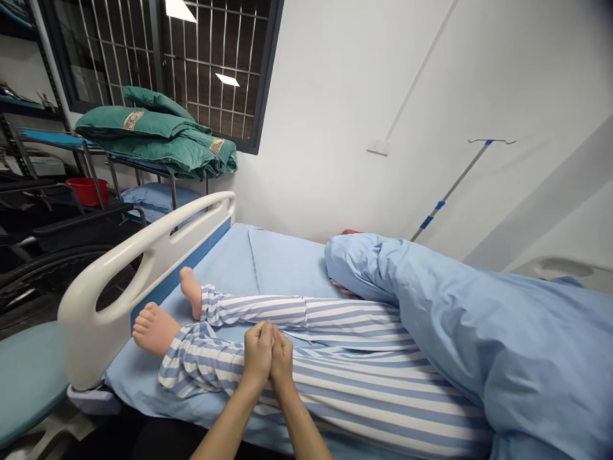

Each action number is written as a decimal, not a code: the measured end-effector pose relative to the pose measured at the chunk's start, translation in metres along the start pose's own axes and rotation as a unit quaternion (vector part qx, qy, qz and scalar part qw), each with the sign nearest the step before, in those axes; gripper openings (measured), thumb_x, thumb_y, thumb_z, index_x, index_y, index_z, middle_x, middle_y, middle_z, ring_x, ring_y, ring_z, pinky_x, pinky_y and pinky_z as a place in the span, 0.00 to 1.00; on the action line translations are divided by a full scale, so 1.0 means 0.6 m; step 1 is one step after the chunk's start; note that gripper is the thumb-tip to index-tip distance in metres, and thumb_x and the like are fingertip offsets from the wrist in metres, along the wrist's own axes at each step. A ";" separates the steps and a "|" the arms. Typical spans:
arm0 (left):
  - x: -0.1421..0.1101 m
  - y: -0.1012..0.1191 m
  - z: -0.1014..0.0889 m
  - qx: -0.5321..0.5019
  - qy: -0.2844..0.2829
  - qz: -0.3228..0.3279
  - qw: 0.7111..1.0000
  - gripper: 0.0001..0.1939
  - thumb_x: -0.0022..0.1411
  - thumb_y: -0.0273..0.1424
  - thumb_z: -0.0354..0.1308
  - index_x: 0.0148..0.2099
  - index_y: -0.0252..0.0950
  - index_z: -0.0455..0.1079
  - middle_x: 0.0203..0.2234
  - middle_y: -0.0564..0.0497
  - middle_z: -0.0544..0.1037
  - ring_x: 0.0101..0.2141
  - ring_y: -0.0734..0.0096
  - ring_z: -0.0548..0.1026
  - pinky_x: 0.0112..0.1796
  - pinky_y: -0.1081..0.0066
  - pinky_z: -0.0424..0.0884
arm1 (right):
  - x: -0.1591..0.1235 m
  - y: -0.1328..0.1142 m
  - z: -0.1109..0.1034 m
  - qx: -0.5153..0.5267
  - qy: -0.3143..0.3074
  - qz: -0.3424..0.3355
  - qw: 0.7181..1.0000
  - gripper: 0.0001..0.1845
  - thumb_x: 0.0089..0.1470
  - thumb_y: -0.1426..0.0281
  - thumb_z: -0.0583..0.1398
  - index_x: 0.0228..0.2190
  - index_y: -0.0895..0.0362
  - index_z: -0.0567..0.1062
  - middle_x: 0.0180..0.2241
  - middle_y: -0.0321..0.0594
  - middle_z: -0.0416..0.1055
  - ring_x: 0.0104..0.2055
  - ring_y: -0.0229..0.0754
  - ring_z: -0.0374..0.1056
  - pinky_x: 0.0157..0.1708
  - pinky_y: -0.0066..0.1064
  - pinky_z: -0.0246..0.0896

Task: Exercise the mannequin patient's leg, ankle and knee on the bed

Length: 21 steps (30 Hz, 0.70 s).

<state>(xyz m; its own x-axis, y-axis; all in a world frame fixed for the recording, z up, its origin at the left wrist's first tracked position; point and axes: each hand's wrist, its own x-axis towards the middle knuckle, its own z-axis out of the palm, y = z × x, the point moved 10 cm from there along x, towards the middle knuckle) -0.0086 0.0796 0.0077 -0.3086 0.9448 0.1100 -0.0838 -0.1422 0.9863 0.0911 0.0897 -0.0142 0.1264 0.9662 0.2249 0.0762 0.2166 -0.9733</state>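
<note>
Here, left hand (pixel 258 354) and right hand (pixel 282 361) press palm to palm, gripping nothing, over a manikin's striped trousers (pixel 335 313) on the hospital bed (pixel 143 268), lower centre.

1. A single head-worn camera looks forward and down from the person's head, close above a hospital bed (pixel 282 262).
2. It faces across the bed from the bedside, toward a white wall (pixel 335 115).
3. The left hand (pixel 257 358) and right hand (pixel 282 363) rise from the bottom edge, nearest the lens.
4. The whole view leans, with the wall's lines running slantwise, probably from the head's tilt, though the wide lens may add to it.
</note>
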 end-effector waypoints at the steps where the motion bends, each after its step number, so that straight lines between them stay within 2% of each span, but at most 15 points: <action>1: 0.000 -0.004 -0.002 0.004 0.007 0.000 1.000 0.18 0.57 0.40 0.45 0.19 0.38 0.49 0.13 0.59 0.54 0.18 0.79 0.53 0.21 0.76 0.53 | 0.000 0.002 -0.003 0.003 0.007 0.005 1.000 0.25 0.52 0.52 0.48 0.15 0.57 0.57 0.15 0.32 0.53 0.20 0.33 0.49 0.20 0.26 0.49; 4: 0.000 -0.021 -0.013 0.089 0.018 0.027 0.995 0.19 0.57 0.40 0.45 0.18 0.37 0.50 0.13 0.58 0.56 0.19 0.78 0.55 0.23 0.75 0.52 | -0.001 0.006 -0.007 0.002 0.020 0.018 1.000 0.24 0.52 0.53 0.49 0.15 0.56 0.55 0.14 0.31 0.51 0.19 0.33 0.47 0.19 0.25 0.48; 8: 0.001 -0.034 -0.009 0.196 -0.030 0.072 0.977 0.19 0.59 0.38 0.43 0.19 0.36 0.55 0.14 0.56 0.62 0.20 0.77 0.59 0.25 0.74 0.51 | -0.002 0.001 -0.006 0.001 0.026 0.007 1.000 0.23 0.52 0.55 0.51 0.15 0.57 0.58 0.16 0.32 0.54 0.20 0.33 0.49 0.19 0.25 0.49; 11: 0.004 -0.035 -0.007 0.214 -0.056 0.075 0.972 0.18 0.59 0.38 0.42 0.20 0.36 0.58 0.15 0.54 0.66 0.21 0.75 0.62 0.26 0.74 0.52 | 0.000 -0.009 -0.002 -0.015 0.013 -0.002 1.000 0.23 0.52 0.55 0.50 0.15 0.57 0.58 0.16 0.33 0.56 0.21 0.34 0.51 0.20 0.25 0.50; 14: 0.005 -0.031 -0.007 0.211 -0.073 0.082 0.971 0.18 0.60 0.38 0.41 0.21 0.36 0.60 0.17 0.53 0.68 0.22 0.73 0.63 0.28 0.74 0.54 | 0.002 -0.037 0.006 -0.062 -0.028 -0.026 0.997 0.23 0.53 0.56 0.50 0.15 0.58 0.59 0.16 0.32 0.55 0.21 0.34 0.50 0.21 0.26 0.48; 18: 0.003 -0.029 -0.003 0.216 -0.098 0.101 0.966 0.19 0.60 0.37 0.40 0.21 0.36 0.59 0.16 0.54 0.66 0.21 0.74 0.62 0.26 0.74 0.53 | 0.001 -0.078 0.005 -0.120 -0.058 -0.073 0.988 0.22 0.54 0.59 0.50 0.15 0.58 0.59 0.15 0.31 0.53 0.20 0.32 0.48 0.21 0.26 0.43; 21: 0.001 -0.031 -0.002 0.240 -0.098 0.097 0.961 0.19 0.60 0.38 0.41 0.19 0.36 0.57 0.14 0.55 0.63 0.20 0.75 0.60 0.25 0.74 0.52 | -0.001 -0.073 -0.004 -0.126 -0.049 -0.077 0.988 0.22 0.55 0.60 0.49 0.15 0.58 0.60 0.15 0.31 0.53 0.20 0.32 0.48 0.21 0.26 0.42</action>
<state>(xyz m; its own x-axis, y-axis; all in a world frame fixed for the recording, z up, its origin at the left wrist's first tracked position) -0.0084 0.0824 -0.0107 -0.0867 0.9585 0.2716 0.4175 -0.2126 0.8834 0.0898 0.0793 0.0283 -0.0003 0.9361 0.3516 0.3330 0.3317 -0.8827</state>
